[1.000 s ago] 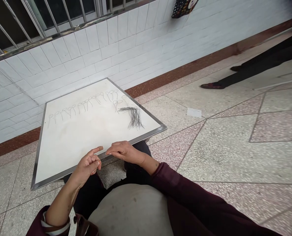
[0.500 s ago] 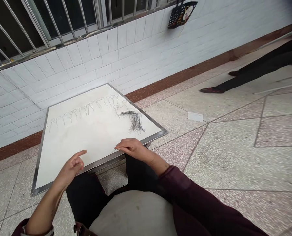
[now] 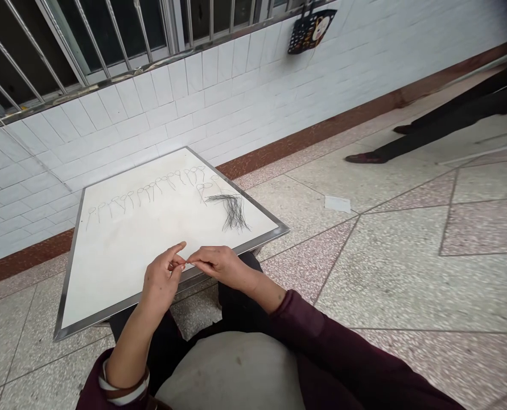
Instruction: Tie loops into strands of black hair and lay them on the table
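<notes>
A white board (image 3: pixel 120 250) with a metal rim rests low in front of me. Along its far side lies a row of several small looped strands (image 3: pixel 151 191). A loose dark bundle of thin strands (image 3: pixel 233 209) lies near the board's right corner. My left hand (image 3: pixel 163 277) and my right hand (image 3: pixel 216 263) meet over the board's near edge, fingertips pinched together on something too thin to make out. My forefinger on the left hand points up.
A white tiled wall (image 3: pixel 219 97) with a barred window stands behind the board. A dark patterned bag (image 3: pixel 310 29) hangs on the wall. Another person's dark legs and shoes (image 3: pixel 407 142) cross the speckled floor at the right. A small white scrap (image 3: pixel 337 203) lies on the floor.
My left hand swung out to the left half a second ago and has come back to meet my right hand at the board's near edge.
</notes>
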The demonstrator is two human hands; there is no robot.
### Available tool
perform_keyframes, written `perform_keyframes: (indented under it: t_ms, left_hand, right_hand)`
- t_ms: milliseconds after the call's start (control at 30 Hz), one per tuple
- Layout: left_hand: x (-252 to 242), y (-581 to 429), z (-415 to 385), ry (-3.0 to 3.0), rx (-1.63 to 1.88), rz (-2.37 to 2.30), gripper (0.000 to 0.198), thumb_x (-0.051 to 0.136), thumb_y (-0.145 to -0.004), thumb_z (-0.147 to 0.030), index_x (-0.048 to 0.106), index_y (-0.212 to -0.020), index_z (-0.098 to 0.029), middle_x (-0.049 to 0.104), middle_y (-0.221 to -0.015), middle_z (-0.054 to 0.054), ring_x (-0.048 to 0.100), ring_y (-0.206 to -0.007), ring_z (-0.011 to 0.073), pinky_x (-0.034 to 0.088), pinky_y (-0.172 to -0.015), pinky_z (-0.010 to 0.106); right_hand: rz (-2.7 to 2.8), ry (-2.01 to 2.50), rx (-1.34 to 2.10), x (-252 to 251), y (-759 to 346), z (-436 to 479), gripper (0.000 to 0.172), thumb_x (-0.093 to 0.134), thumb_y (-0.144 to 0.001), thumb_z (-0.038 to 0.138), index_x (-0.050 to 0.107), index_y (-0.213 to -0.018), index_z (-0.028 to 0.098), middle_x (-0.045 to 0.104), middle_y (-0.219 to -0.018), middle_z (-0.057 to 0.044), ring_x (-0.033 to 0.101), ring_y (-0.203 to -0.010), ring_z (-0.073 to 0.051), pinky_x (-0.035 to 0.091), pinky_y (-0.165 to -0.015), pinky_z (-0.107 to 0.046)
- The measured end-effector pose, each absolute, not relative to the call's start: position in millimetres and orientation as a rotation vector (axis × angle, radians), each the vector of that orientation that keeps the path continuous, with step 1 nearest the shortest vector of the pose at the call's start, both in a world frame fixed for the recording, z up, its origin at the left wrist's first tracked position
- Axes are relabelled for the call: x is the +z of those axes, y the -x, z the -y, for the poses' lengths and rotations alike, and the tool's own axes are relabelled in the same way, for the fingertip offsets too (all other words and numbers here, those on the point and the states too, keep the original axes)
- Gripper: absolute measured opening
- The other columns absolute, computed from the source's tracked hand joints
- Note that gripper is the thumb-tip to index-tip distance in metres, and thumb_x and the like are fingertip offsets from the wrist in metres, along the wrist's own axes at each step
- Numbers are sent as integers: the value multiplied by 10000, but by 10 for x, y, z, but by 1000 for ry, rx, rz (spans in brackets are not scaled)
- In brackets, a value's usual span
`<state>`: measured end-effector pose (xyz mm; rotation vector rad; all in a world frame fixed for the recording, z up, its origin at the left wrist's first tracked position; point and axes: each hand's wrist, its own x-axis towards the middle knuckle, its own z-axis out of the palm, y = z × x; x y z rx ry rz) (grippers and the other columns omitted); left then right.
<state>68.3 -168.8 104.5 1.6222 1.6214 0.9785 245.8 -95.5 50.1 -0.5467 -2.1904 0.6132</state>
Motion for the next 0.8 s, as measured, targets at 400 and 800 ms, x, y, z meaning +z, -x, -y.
perform_keyframes:
  t_ms: [400, 800]
  left_hand:
    - [1039, -738, 1660, -1712, 952, -1771, 531, 505, -839, -167, 507, -1343, -334, 717, -952, -11, 615, -845, 165, 456, -795, 305]
    - [909, -756, 1553, -1576, 1020, -1755, 497, 573, -778, -147, 592, -1253, -292, 711, -881, -10, 632, -788, 153, 472, -808, 301]
  right_hand:
    - [2082, 882, 589, 494, -2354, 1095, 87, 521, -845, 160, 584, -893, 197, 524, -593, 58, 446, -499, -80, 327, -525, -181]
    - [1999, 1056, 621, 380, -2201, 1149, 83, 500, -889, 221, 582, -881, 210, 547, -603, 47, 492, -521, -104, 312, -533, -203]
